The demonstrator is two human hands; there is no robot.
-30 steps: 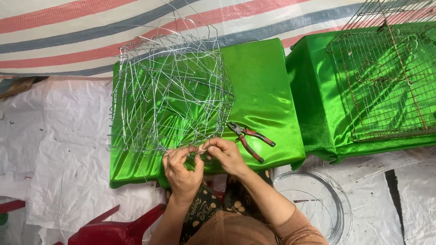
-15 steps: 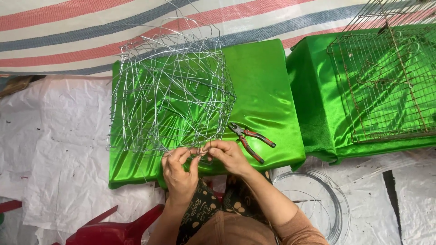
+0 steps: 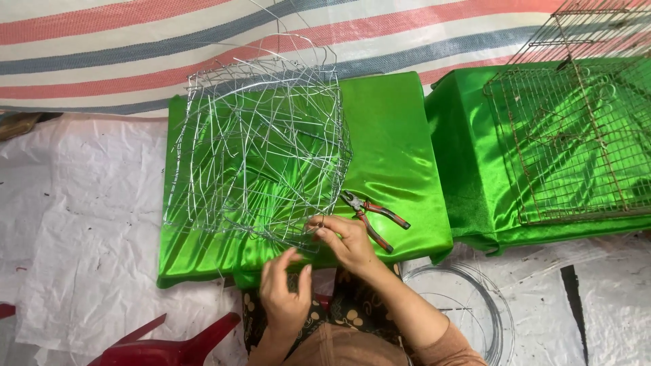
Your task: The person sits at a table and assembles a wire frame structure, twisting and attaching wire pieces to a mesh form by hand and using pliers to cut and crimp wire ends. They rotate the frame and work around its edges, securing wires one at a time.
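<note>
A tangled silver wire mesh frame point(image 3: 258, 146) lies on a table covered in shiny green cloth point(image 3: 397, 149). My right hand point(image 3: 342, 240) pinches the mesh's near right edge with fingertips. My left hand point(image 3: 285, 298) hovers just below the table's front edge, fingers apart, holding nothing, a little short of the mesh. Pliers with red handles point(image 3: 373, 218) lie on the green cloth right beside my right hand.
A second green-covered table point(image 3: 468, 190) at the right carries a rusty wire grid cage point(image 3: 576, 135). A coil of wire point(image 3: 468, 308) lies on the white floor sheet at lower right. A red plastic chair point(image 3: 163, 346) sits at lower left. A striped tarp point(image 3: 135, 47) lies behind.
My left hand has let go of the mesh edge and dropped back toward me. My right hand stays on the mesh's near edge.
</note>
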